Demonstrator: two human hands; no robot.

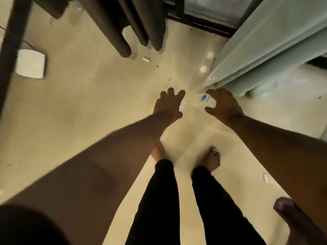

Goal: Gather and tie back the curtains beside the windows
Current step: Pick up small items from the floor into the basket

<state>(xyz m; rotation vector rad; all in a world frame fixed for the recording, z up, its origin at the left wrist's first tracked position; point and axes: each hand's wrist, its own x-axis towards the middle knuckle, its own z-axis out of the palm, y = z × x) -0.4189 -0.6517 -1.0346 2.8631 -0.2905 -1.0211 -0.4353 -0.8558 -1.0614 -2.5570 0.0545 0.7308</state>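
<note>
I am reaching both hands down over the floor (88, 96). My left hand (168, 105) is spreading its fingers apart. My right hand (224, 105) is hanging loosely curled beside the pale curtain (256, 55), holding nothing.

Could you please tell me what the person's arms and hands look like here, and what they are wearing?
Both forearms are bare, with no sleeves showing. The left hand and right hand have no gloves, and no watch, ring or bracelet is visible. Lower down, black trousers and bare feet show.

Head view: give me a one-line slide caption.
Both hands, left hand and right hand, reach down with spread fingers beside the pale green curtain; dark brown curtain hangs opposite.
</note>
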